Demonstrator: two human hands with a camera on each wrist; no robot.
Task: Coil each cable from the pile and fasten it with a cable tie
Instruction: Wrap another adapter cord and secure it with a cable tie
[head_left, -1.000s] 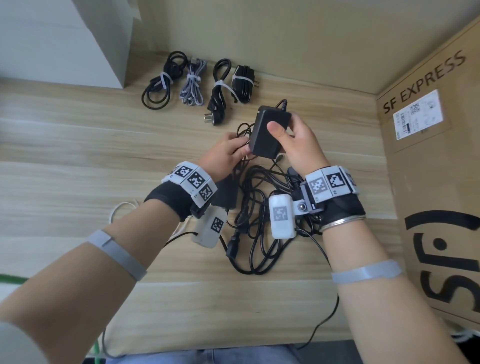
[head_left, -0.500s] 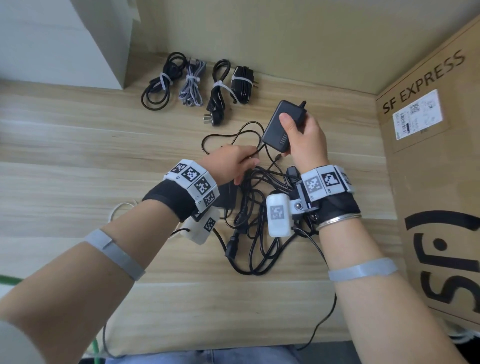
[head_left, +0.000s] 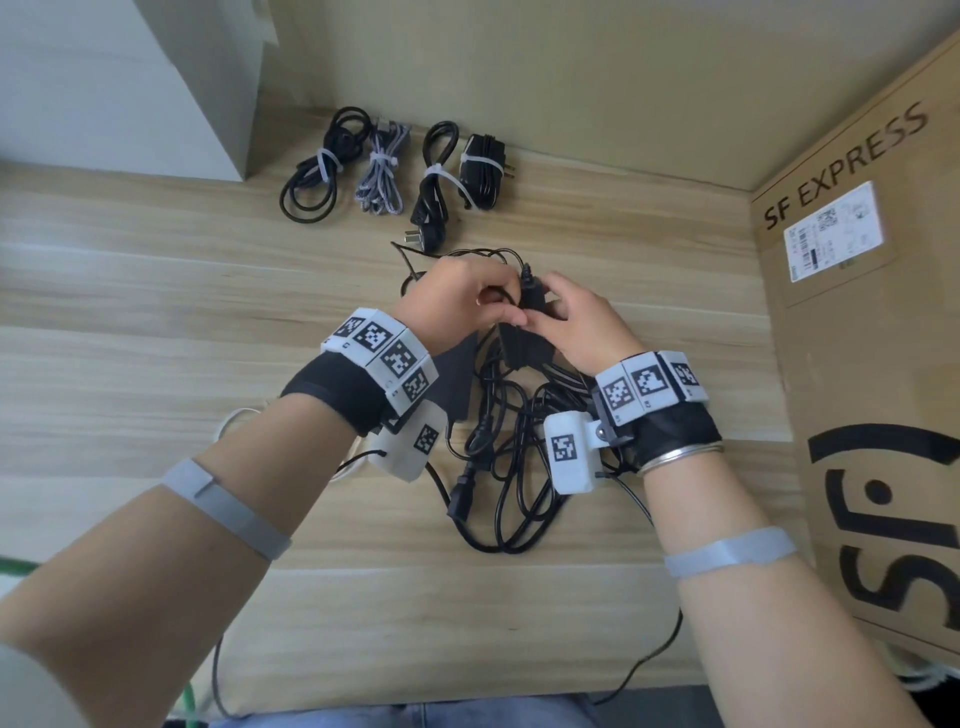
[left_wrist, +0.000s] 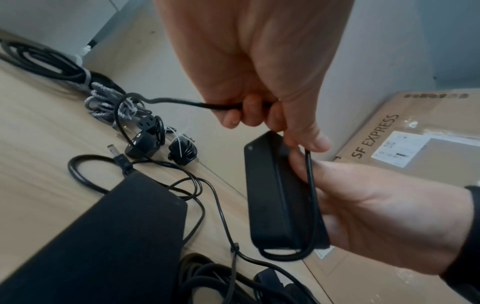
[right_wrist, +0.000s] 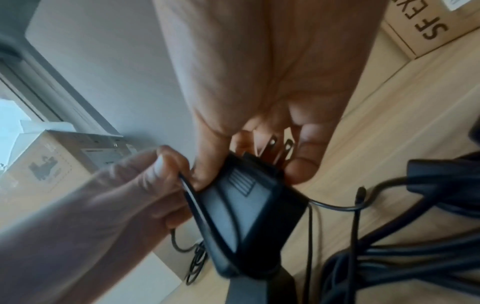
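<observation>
Cardboard box (head_left: 857, 374): one, brown, printed "SF EXPRESS", white label on its side; stands at the right edge of the table.
Wooden table (head_left: 156, 312): one, pale planks; carries everything below.
Loose cable pile (head_left: 509, 467): one tangle of black cords, under and between the wrists; a flat black slab (left_wrist: 98, 236) lies at its left side.
Tied cable bundles (head_left: 395, 166): four in a row at the far edge, three black and one grey braided, each cinched with a white cable tie.
Power adapter (left_wrist: 275, 195): one, black, oblong brick with rounded corners; two metal prongs at one end, seen in the right wrist view; lifted above the pile between both hands.
Adapter axis: long axis runs away from the person, toward the far wall; prong end sits inside the right hand's fingers.
Adapter cord (left_wrist: 310, 205): thin, black; runs along the adapter's long side and loops round its near end; the rest trails toward the tied bundles.
Right hand (head_left: 576, 322): fingers and thumb curled round the adapter, gripping it.
Left hand (head_left: 457, 301): fingers curled round the cord, thumb and forefinger pinching it beside the adapter's far end.
</observation>
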